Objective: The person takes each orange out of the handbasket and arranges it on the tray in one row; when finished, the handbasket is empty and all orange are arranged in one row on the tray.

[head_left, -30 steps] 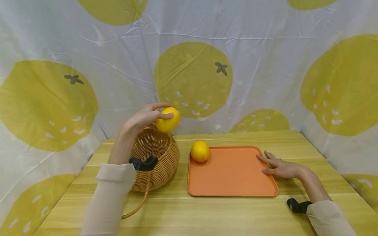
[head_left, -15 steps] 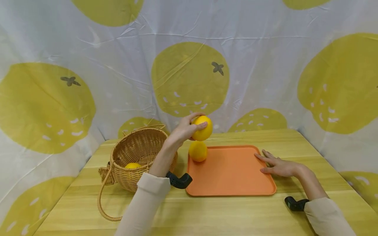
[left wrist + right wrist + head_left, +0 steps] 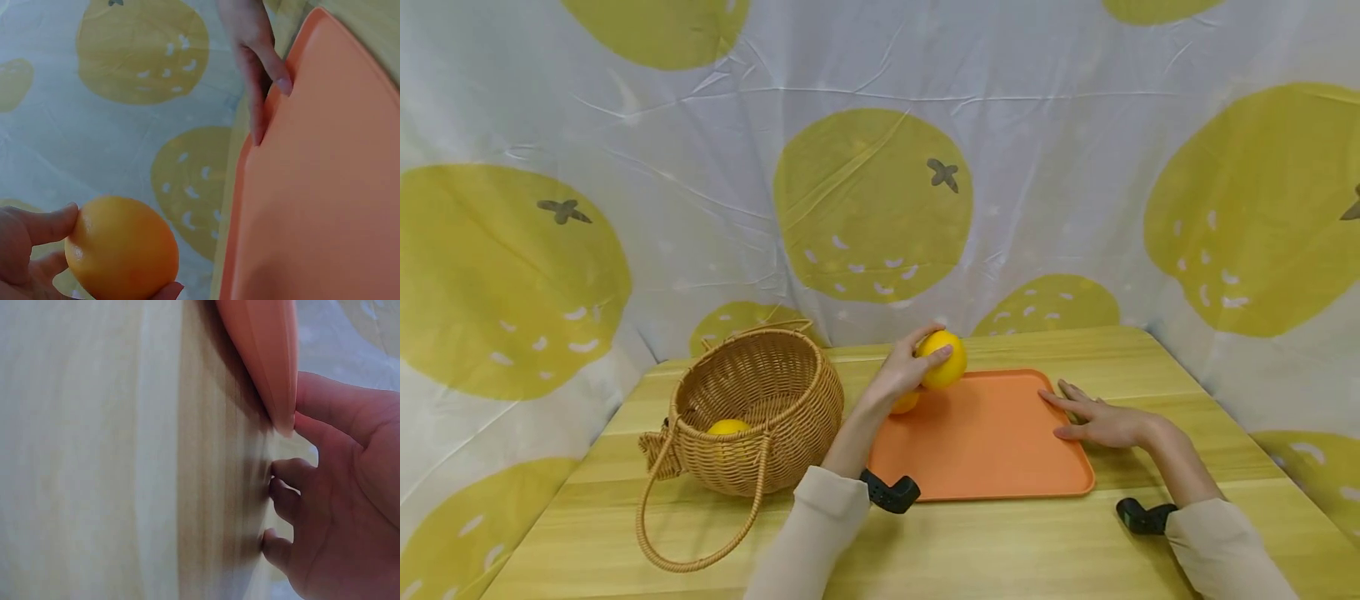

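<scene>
My left hand (image 3: 904,372) grips an orange (image 3: 943,360) between thumb and fingers, above the back left part of the orange-coloured tray (image 3: 985,450). In the left wrist view the held orange (image 3: 122,250) hangs apart from the tray. A second orange (image 3: 905,403) lies at the tray's back left corner, mostly hidden behind my left hand. My right hand (image 3: 1105,422) rests at the tray's right edge with its fingers spread; thumb and index finger touch the rim (image 3: 275,369) in the right wrist view.
A wicker basket (image 3: 805,425) stands left of the tray, its opening tilted toward me, with another orange (image 3: 728,427) inside. Its looped handle (image 3: 700,567) hangs down onto the table (image 3: 1000,550) in front. A fruit-print curtain (image 3: 1045,167) closes off the back.
My left hand has carried the orange from above the basket rightward, then lower over the tray. The basket and the orange inside are uncovered now. My right hand stays at the tray's edge.
</scene>
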`<state>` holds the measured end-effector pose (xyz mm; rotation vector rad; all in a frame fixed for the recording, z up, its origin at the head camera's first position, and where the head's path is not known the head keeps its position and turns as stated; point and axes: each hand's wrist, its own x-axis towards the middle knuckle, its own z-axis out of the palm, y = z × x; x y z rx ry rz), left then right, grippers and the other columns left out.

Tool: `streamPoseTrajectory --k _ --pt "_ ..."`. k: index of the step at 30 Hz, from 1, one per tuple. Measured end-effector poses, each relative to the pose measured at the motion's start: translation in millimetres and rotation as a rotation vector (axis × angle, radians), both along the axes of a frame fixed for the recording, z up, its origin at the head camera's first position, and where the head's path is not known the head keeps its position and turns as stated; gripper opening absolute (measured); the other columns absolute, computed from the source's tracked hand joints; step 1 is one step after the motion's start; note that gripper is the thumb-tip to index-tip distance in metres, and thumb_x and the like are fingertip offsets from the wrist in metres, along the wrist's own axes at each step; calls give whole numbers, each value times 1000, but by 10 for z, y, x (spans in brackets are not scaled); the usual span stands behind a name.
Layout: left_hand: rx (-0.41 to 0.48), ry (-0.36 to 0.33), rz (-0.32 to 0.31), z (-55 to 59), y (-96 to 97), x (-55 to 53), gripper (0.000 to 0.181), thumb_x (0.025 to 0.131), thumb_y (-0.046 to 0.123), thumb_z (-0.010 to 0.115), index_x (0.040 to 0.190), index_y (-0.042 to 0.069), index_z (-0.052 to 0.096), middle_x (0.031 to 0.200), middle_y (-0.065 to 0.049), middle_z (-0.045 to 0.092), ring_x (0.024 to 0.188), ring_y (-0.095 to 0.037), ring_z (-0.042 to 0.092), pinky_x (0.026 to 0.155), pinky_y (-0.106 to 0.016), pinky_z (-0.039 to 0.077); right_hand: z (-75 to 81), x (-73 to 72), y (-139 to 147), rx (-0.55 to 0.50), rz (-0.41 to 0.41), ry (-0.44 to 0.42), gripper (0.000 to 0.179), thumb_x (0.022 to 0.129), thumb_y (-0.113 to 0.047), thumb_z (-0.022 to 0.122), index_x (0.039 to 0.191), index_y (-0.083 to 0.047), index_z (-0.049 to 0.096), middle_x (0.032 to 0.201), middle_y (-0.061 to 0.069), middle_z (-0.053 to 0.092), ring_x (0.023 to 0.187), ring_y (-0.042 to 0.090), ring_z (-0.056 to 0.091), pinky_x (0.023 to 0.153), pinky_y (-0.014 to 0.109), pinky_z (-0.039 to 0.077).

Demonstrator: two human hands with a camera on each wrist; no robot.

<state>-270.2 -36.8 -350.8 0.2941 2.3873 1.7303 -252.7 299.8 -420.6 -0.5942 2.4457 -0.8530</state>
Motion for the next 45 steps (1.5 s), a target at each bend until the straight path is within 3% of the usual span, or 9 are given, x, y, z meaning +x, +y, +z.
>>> streamPoseTrajectory --k 6,11,18,24,33,45 --pt "-18 -4 38 -220 220 50 51 103 32 66 151 21 52 149 -17 53 110 -30 63 88 -47 58 -11 -3 -1 -8 -1 -1 83 103 -37 62 164 -1 19 166 37 -13 147 65 -17 111 81 -10" --pt "-113 72 104 -421 348 81 51 103 30 65 150 14 53 149 -17 56 125 -34 61 100 -49 53 -25 -6 -9 -11 4 0 83 103 -38 62 164 -2 20 167 36 -12 148 65 -16 111 81 -10" --pt "-238 158 166 -602 442 66 56 104 34 63 150 5 51 143 -21 57 129 -38 55 106 -54 48 -20 0 3 -10 -3 8 83 103 -38 62 164 -1 20 166 37 -11 148 65 -16 112 80 -10" --pt "-287 172 217 -655 434 27 58 104 39 62 149 4 51 135 -23 56 121 -37 57 103 -53 48 -8 -9 -6 -10 3 13 82 104 -37 61 164 0 19 166 37 -11 149 63 -16 112 80 -10" --pt "-358 171 106 -627 362 23 76 97 37 72 156 2 39 150 -23 47 132 -40 54 107 -57 48 8 -11 -5 -10 11 17 83 103 -36 62 164 1 20 166 38 -11 150 62 -14 113 79 -9" --pt "-375 241 178 -634 398 40 71 100 23 69 158 -2 35 156 -26 42 140 -45 47 116 -55 42 2 8 -5 -14 8 9 83 104 -37 61 164 1 18 166 38 -13 149 62 -16 113 79 -12"
